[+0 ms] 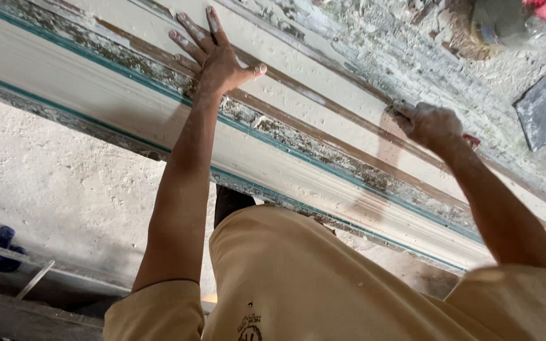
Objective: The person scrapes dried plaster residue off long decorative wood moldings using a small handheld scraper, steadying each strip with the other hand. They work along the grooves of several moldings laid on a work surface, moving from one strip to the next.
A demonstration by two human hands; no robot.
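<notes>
Cream paint, flaking hard, covers the long moulded wooden frame (298,136) running from the upper left corner down to the right edge. It looks stiff, heavy and fixed, with teal and brown showing where the coat has gone, so bracing flat against a broad band looks the safest hold. Rough plaster wall (64,183) sits below it, gritty and pale. Left hand (213,53) is spread wide, palm flat on the frame, gripping nothing. Right hand (431,123) is clenched tight around a small scraping tool (402,108) with a red end, blade on the brown strip. Dark flat scraper (541,112) rests among loose chips near the right edge.
</notes>
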